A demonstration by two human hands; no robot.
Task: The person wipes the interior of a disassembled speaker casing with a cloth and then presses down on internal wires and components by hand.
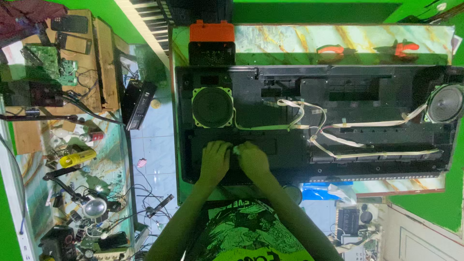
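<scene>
An opened black keyboard casing (290,145) lies across a marble-patterned table (338,41), its insides facing up. A round speaker in a green frame (212,107) sits at its left end and a grey speaker (444,103) at its right end. Pale ribbon cables (309,126) run across the middle. My left hand (214,162) and my right hand (252,160) lie side by side on the casing's near left part, fingers curled down. A small pale bit (237,151) shows between them; whether either hand grips it is unclear.
An orange and black box (211,41) stands at the table's far left corner, and two orange clamps (367,49) lie farther right. To the left, a cluttered bench holds circuit boards (48,63), a yellow tube (77,158), wires and tools. White piano keys (145,21) show beyond.
</scene>
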